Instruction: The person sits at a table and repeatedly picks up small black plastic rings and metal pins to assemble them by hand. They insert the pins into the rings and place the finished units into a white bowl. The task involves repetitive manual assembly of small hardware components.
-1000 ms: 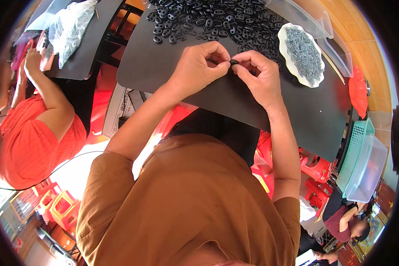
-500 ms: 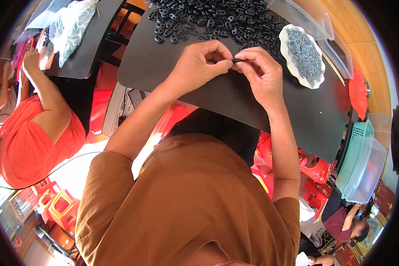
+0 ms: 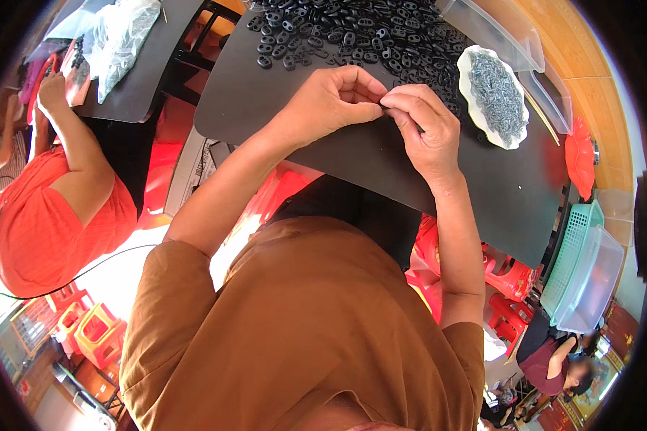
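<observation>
Both hands met over the near part of the black table (image 3: 266, 108). Left hand (image 3: 331, 100) curled in, thumb and forefinger pinched tight; right hand (image 3: 424, 126) came in from the right, fingertips pressed against the left's, and between them sat a small dark piece (image 3: 383, 108), mostly hidden, shape hard to tell. Just beyond the knuckles, on the far side, lay the heap of black oval links (image 3: 352, 32), glossy, chunky, each with holes through it, spread loose across the tabletop. Right of the heap sat a white scalloped plate (image 3: 474, 65) piled with small grey rings (image 3: 497, 97). Far left, another person in an orange shirt (image 3: 43, 230) worked at a separate table.
</observation>
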`<state>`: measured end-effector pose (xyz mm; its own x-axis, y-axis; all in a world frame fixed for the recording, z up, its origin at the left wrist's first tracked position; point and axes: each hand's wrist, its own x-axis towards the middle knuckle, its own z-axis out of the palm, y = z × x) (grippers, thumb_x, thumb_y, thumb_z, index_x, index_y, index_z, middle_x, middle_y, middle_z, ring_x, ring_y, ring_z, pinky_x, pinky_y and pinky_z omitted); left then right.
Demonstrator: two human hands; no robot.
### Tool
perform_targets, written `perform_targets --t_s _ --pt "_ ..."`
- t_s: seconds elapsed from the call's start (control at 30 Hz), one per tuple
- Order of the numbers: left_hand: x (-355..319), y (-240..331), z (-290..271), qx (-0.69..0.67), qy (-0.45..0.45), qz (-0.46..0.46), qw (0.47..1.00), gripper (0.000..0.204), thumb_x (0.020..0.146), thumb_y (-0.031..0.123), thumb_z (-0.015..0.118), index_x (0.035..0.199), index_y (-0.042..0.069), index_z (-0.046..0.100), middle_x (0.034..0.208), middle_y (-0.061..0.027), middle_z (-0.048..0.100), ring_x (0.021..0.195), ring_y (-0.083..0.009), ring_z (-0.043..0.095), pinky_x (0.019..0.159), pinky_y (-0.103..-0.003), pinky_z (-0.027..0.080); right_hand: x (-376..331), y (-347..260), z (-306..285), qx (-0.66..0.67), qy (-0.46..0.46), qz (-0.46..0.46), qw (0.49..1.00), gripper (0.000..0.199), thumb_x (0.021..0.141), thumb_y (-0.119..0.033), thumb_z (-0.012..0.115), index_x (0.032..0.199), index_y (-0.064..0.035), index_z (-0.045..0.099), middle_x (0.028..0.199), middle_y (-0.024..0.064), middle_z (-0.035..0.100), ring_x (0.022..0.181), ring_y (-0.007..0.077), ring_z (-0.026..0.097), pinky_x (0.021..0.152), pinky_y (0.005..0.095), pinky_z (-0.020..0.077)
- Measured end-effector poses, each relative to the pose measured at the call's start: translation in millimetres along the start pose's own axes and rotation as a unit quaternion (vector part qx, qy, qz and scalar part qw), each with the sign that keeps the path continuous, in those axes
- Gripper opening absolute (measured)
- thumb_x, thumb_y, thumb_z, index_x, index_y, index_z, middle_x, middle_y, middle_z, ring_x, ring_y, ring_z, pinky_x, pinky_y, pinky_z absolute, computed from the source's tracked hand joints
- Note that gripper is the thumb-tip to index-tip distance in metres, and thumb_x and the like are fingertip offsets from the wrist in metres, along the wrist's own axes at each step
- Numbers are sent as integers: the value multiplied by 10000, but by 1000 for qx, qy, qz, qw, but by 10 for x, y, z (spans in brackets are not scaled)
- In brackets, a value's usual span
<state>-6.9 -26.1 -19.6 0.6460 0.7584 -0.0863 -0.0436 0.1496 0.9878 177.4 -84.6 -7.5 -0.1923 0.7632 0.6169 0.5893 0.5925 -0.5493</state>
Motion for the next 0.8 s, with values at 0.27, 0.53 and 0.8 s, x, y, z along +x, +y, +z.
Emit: perform_targets --t_s 0.27,0.53,0.8 --pt "-5 -17 28 49 -8 29 998 265 837 27 671 1094 -18 622 999 -71 678 930 -110 653 834 -249 521 -38 -32 22 -72 -24 -61 995 226 716 112 660 901 -17 642 897 67 636 777 236 655 657 327 555" --pt "-33 6 33 106 -17 27 994 274 820 7 634 1092 -28 625 972 -57 672 912 -95 641 804 -237 516 -90 -13 72 -125 -21 -105 986 204 704 61 659 892 -17 641 894 69 627 804 238 656 698 324 567" --pt "-50 -2 -16 105 -30 16 994 256 811 -1 616 1066 -25 638 957 -50 671 894 -88 636 797 -232 509 -113 -48 95 -163 -25 -129 978 219 696 26 681 900 -33 624 927 58 615 820 228 657 715 317 568"
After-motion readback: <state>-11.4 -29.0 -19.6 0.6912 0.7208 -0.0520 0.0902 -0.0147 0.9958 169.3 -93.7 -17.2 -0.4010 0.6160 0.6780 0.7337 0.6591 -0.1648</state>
